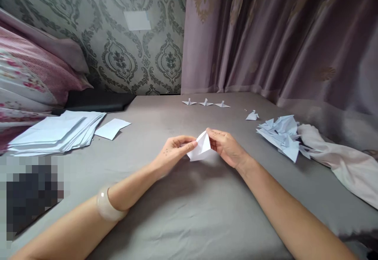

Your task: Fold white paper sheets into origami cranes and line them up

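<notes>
Between my two hands, a partly folded white sheet of paper [201, 149] is held just above the grey cloth surface. My left hand [174, 151] pinches its left edge between thumb and fingers; a pale bangle circles that forearm. With thumb and fingertips, my right hand [226, 145] grips the upper right corner of the same paper. The paper has a raised, creased flap and a flat lower edge. Part of it is hidden behind the fingers.
At left lies a stack of white paper [53, 132], with a loose sheet [112, 129] beside it. Three folded paper cranes [206, 102] line up at the back. Another folded piece [252, 115] and a pile of folded papers [280, 134] lie right, beside a pale cloth [333, 153].
</notes>
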### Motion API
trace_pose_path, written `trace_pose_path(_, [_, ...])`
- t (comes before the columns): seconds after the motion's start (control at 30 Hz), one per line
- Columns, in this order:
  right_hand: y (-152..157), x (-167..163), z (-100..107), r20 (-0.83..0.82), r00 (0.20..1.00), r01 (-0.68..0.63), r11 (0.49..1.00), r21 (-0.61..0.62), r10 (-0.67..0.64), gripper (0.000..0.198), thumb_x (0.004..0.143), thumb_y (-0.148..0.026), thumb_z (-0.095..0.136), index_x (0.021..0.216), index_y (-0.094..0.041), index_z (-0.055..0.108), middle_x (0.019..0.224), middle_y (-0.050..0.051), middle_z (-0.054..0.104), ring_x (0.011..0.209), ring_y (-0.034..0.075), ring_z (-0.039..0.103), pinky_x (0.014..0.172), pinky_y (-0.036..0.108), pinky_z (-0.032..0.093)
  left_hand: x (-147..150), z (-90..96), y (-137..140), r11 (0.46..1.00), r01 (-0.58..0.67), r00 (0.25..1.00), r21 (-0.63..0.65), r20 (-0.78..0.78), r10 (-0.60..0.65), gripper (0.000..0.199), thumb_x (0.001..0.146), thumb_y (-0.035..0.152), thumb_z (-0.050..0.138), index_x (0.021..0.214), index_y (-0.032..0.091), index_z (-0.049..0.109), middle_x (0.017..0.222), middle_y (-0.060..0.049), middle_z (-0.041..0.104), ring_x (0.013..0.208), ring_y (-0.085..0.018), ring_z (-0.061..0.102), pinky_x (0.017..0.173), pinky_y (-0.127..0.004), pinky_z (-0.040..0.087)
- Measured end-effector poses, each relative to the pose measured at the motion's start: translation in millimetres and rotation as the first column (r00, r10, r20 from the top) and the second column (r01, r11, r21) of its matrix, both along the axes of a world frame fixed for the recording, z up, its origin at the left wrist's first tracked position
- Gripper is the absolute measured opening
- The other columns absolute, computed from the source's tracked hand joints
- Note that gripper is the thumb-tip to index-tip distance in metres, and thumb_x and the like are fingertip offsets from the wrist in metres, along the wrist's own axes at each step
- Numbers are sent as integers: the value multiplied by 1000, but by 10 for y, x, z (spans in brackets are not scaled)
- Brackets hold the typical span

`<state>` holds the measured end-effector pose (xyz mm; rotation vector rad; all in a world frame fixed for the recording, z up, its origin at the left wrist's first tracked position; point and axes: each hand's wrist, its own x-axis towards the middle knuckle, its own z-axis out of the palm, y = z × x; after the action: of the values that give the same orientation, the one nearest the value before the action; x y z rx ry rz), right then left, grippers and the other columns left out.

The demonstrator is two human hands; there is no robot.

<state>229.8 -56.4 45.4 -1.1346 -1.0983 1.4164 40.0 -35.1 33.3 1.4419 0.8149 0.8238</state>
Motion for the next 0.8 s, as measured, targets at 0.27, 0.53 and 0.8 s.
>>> trace_pose_path(0.27, [39, -91, -128, 134, 913, 371, 921, 118, -385, 40, 69, -54, 68, 87, -19, 60, 91, 8, 69, 83, 20, 64, 67, 28, 47, 43, -53, 135, 747, -232, 799, -623, 316, 512, 24, 66, 30, 77, 82, 14, 67, 79, -2, 67, 63, -9, 55, 58, -22, 37])
trace_pose_path(0.53, [2, -375, -315, 77, 933, 304, 885, 352, -351, 37, 62, -39, 77, 79, -21, 50, 84, 4, 68, 82, 19, 65, 78, 33, 50, 66, -168, 94, 809, -219, 817, -546, 352, 458, 31, 64, 37, 78, 83, 15, 68, 80, -2, 65, 67, -10, 53, 61, -23, 35])
trace_pose_path(0.8, [-30, -356, -268, 86, 943, 274, 894, 355, -323, 26, 65, -34, 74, 80, -20, 58, 69, -2, 64, 67, 14, 61, 68, 27, 48, 25, -183, 15, 964, -254, 947, -83, 182, 266, 34, 80, 50, 60, 82, 18, 72, 89, -4, 65, 84, -16, 54, 76, -25, 38])
